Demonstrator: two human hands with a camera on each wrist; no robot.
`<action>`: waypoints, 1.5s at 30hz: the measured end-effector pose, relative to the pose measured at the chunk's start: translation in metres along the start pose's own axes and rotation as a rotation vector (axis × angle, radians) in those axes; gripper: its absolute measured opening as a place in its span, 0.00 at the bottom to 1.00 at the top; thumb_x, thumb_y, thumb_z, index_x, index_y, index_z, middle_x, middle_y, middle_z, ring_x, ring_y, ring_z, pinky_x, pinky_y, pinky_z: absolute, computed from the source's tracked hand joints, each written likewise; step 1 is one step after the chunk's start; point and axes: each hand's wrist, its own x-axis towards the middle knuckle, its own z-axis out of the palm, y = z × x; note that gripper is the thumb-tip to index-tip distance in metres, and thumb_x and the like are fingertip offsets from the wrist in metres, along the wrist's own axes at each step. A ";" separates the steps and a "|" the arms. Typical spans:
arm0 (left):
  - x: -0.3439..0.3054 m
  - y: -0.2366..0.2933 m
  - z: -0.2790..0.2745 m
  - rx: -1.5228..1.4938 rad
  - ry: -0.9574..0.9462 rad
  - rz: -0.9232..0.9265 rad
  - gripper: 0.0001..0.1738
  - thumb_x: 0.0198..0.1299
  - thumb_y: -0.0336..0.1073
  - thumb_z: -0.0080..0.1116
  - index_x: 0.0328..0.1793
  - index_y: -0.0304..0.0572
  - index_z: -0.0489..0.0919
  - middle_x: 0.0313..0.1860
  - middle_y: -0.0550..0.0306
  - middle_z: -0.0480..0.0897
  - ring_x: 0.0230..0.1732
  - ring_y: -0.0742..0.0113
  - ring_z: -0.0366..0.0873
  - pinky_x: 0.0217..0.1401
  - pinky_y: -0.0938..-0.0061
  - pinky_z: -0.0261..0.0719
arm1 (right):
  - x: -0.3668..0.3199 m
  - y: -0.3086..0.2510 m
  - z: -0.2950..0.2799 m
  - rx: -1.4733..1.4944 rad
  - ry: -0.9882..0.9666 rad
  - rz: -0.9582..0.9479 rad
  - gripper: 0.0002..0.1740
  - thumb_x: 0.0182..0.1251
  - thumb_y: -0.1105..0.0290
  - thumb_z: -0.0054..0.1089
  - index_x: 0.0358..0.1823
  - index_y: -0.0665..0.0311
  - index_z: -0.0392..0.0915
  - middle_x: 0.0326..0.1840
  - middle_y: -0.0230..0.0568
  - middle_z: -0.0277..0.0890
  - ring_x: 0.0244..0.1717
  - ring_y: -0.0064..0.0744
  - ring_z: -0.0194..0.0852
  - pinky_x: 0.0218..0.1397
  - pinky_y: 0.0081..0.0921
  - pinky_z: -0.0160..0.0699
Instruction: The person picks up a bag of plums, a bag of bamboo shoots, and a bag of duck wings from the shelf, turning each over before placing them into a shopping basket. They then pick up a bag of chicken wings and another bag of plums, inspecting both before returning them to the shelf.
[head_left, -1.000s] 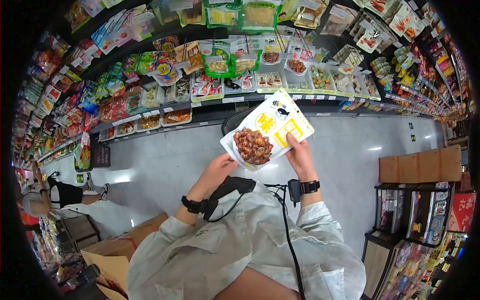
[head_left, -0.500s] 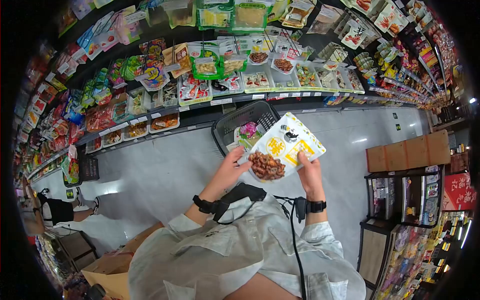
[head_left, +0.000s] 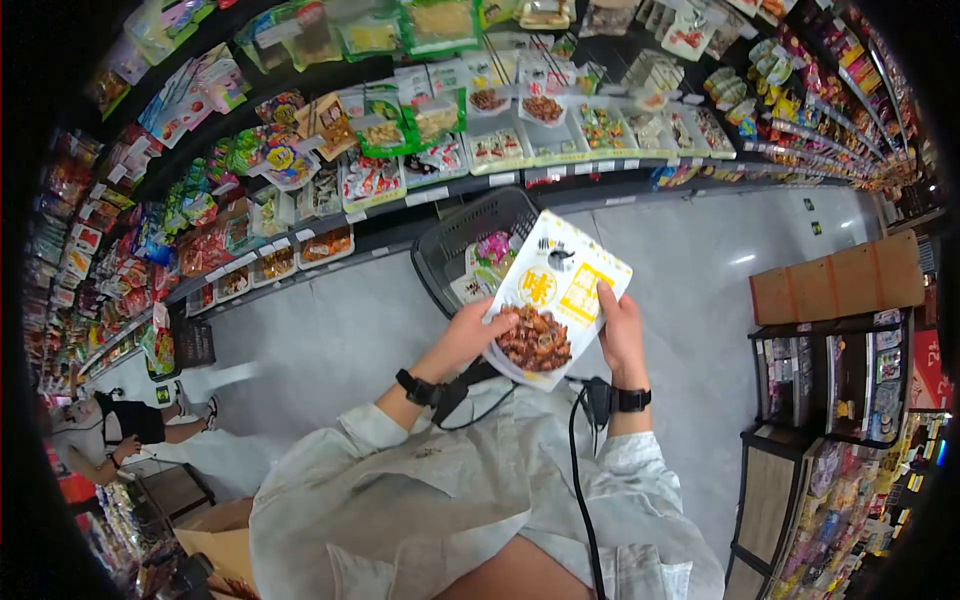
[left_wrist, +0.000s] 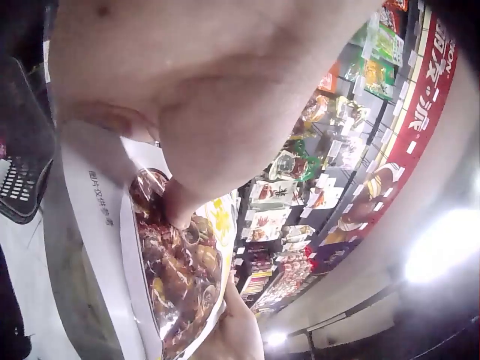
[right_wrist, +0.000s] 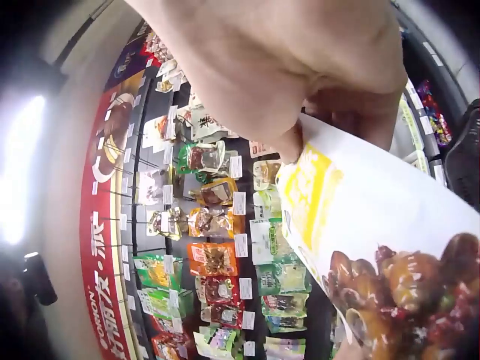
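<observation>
Both left hand [head_left: 465,338] and right hand [head_left: 624,340], fingers round a pouch [head_left: 562,288], long axis aslant, top toward the shelf [head_left: 404,199].

The snack pouch [head_left: 585,265] is looked down on from above by the head view, with the snack shelves [head_left: 520,175] taken in beyond it. By each wrist view it is seen from very close, past the left hand [left_wrist: 225,97] or right hand [right_wrist: 300,52], with the shelves behind it turned sideways. The red banner [right_wrist: 103,240] beyond it is shared by both wrist views, the black basket [head_left: 445,240] beside it by the head and left wrist views.
</observation>
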 end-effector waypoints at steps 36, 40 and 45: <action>0.327 -0.010 -0.051 -0.425 0.540 -0.062 0.17 0.72 0.41 0.56 0.55 0.34 0.80 0.49 0.58 0.84 0.48 0.75 0.78 0.52 0.75 0.75 | 0.394 -0.078 0.045 -0.621 -0.450 0.189 0.20 0.74 0.53 0.59 0.56 0.59 0.82 0.43 0.23 0.81 0.38 0.13 0.70 0.40 0.17 0.67; 0.363 -0.052 -0.085 -0.408 0.606 -0.190 0.21 0.73 0.44 0.55 0.62 0.35 0.77 0.53 0.58 0.83 0.51 0.72 0.80 0.53 0.73 0.77 | 0.459 -0.050 0.070 -0.670 -0.556 0.368 0.20 0.75 0.53 0.57 0.57 0.59 0.80 0.50 0.27 0.82 0.46 0.18 0.77 0.49 0.23 0.74; 0.414 -0.115 -0.110 -0.393 0.718 -0.284 0.21 0.72 0.46 0.57 0.61 0.36 0.78 0.50 0.58 0.84 0.47 0.70 0.80 0.48 0.70 0.78 | 0.558 0.029 0.073 -0.813 -0.602 0.474 0.19 0.74 0.54 0.59 0.55 0.61 0.81 0.49 0.30 0.82 0.44 0.20 0.79 0.48 0.23 0.78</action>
